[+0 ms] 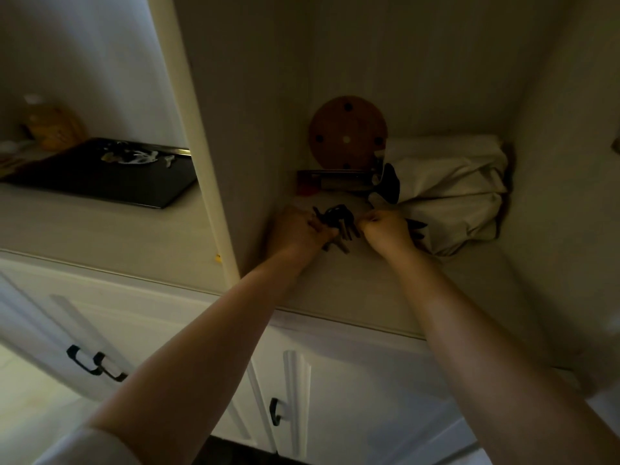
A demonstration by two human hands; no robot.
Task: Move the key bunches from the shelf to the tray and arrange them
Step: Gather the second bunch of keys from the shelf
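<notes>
Both arms reach into a dim cupboard shelf (369,283). My left hand (297,231) is closed on a bunch of dark-headed keys (337,219), whose blades hang below my fingers. My right hand (385,229) is curled into a fist just right of that bunch, with dark key-like pieces (416,228) poking out behind it; what it grips is unclear. A black tray (134,186) lies on the counter to the left, beyond the cupboard's side wall, with another key bunch (134,157) on its far part.
At the back of the shelf stand a round wooden disc (347,132), a flat metal box (335,179) and a crumpled white cloth bag (449,196). A cream partition (201,146) separates shelf and tray. White cabinet doors with black handles (97,362) lie below.
</notes>
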